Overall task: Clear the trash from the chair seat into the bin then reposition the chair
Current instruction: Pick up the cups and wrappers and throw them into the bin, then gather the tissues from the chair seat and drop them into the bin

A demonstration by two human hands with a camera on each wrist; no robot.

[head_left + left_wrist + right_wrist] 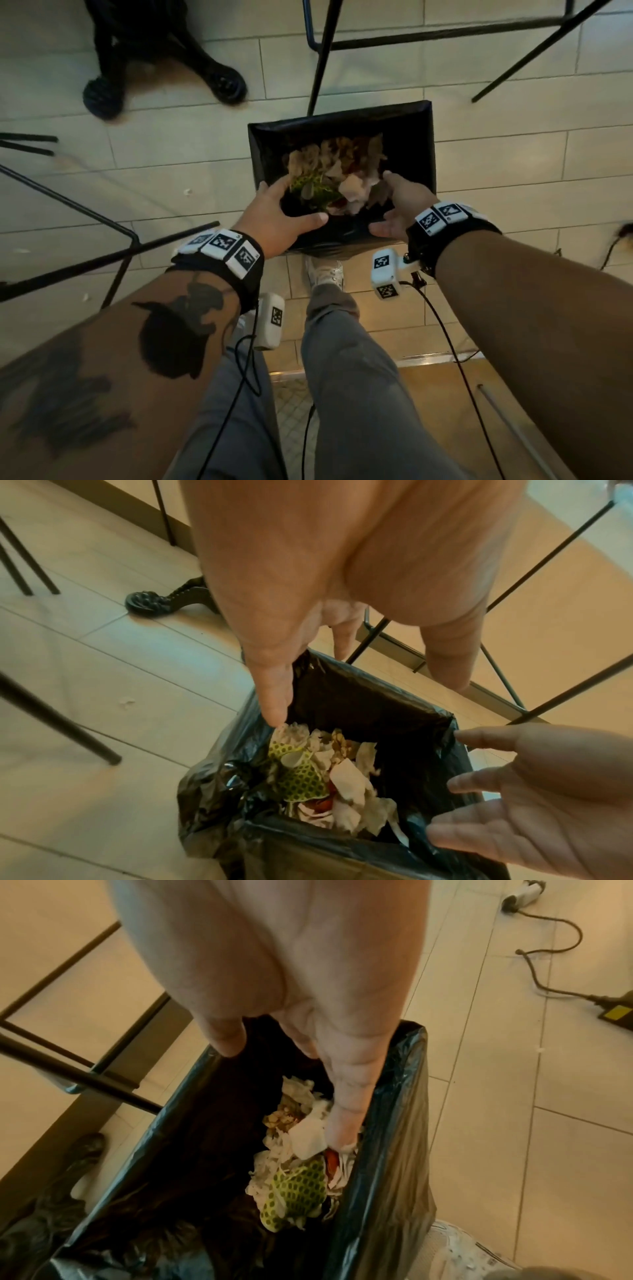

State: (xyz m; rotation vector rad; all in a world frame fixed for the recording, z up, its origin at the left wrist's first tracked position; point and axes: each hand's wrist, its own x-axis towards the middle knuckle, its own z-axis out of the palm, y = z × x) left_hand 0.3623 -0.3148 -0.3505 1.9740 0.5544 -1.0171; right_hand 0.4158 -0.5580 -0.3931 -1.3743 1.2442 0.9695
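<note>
A bin lined with a black bag (342,114) stands on the tiled floor in front of me. Inside lie crumpled tissues and a green dotted wrapper (325,181). My left hand (289,205) hovers over the bin's near left corner, fingers straight and spread, holding nothing. My right hand (382,202) hangs open over the near right side. In the left wrist view the trash (308,772) lies below my left fingers (274,696), with the open right hand (514,791) beside it. In the right wrist view a right fingertip (342,1134) overlaps a white tissue (308,1137); contact is unclear. No chair seat shows.
Thin black metal chair legs (322,58) stand just behind the bin, and another frame (68,205) is at the left. An ornate black table base (164,61) is far left. A cable and adapter (613,1012) lie on the floor at the right. My white shoe (325,274) is near the bin.
</note>
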